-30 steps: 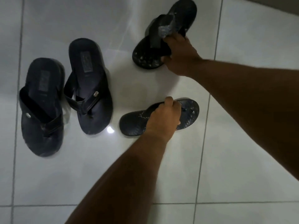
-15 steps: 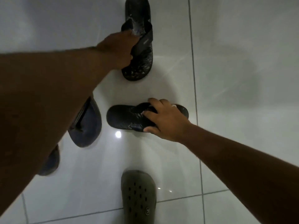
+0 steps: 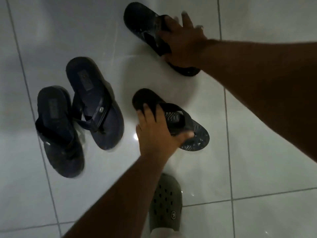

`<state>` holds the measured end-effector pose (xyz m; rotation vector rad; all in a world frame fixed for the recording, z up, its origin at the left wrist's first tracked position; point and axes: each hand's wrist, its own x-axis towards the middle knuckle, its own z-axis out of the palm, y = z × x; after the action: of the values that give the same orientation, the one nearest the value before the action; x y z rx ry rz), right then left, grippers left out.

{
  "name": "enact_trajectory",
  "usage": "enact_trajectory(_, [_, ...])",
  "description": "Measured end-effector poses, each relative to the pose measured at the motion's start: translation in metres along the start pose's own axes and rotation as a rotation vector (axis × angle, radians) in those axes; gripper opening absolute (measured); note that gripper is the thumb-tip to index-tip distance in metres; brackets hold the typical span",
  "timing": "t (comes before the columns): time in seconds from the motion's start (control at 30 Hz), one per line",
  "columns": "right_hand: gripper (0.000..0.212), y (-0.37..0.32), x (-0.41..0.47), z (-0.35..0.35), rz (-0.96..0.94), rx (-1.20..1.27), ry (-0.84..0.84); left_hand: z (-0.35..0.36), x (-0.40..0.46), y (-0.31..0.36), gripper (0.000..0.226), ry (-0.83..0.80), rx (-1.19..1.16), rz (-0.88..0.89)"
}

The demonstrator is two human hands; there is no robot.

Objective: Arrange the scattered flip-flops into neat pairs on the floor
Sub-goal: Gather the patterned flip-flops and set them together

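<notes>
Two black textured flip-flops lie on the white tiled floor. My left hand (image 3: 157, 136) grips the near black flip-flop (image 3: 197, 136) across its strap, in the middle of the head view, with its toe pointing lower right. At the top right, my right hand (image 3: 183, 42) holds the far black flip-flop (image 3: 139, 19) by its strap; its toe end is partly hidden under my wrist. Both lie at a similar slant, about a sole's length apart. A dark blue flip-flop (image 3: 92, 93) and its mate (image 3: 56, 127) sit side by side on the left, straps touching.
A green perforated clog (image 3: 165, 201) on a foot stands at the bottom centre, just below my left forearm. Grout lines (image 3: 227, 134) cross the glossy floor, and bare tile stretches to the right and along the bottom left.
The near black flip-flop has turned from lying sideways to a diagonal slant. The far black flip-flop has swung to a matching slant. The view has shifted, and the blue pair shows fully again.
</notes>
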<state>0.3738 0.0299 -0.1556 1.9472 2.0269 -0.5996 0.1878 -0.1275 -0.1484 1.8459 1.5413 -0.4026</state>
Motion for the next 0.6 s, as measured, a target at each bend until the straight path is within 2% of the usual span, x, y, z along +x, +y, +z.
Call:
enact_trajectory(0.03, [0.069, 0.006, 0.002, 0.007, 0.012, 0.017, -0.094, 0.010, -0.004, -0.001, 0.120, -0.054, 0.052, 0.020])
enact_trajectory(0.1, [0.069, 0.009, -0.008, 0.024, 0.079, 0.113, -0.180, 0.012, 0.006, -0.011, 0.108, -0.034, 0.116, 0.079])
enact_trajectory(0.2, [0.068, 0.005, -0.042, 0.043, 0.148, 0.136, -0.138, -0.011, 0.043, -0.031, 0.095, -0.001, 0.222, 0.196])
enact_trajectory(0.4, [0.063, -0.016, -0.097, 0.067, 0.242, 0.135, -0.042, -0.066, 0.085, -0.041, 0.123, -0.185, 0.396, 0.357])
enact_trajectory(0.6, [0.060, -0.043, -0.141, 0.085, 0.366, 0.304, -0.120, -0.056, 0.083, -0.029, 0.124, -0.223, 0.355, 0.397])
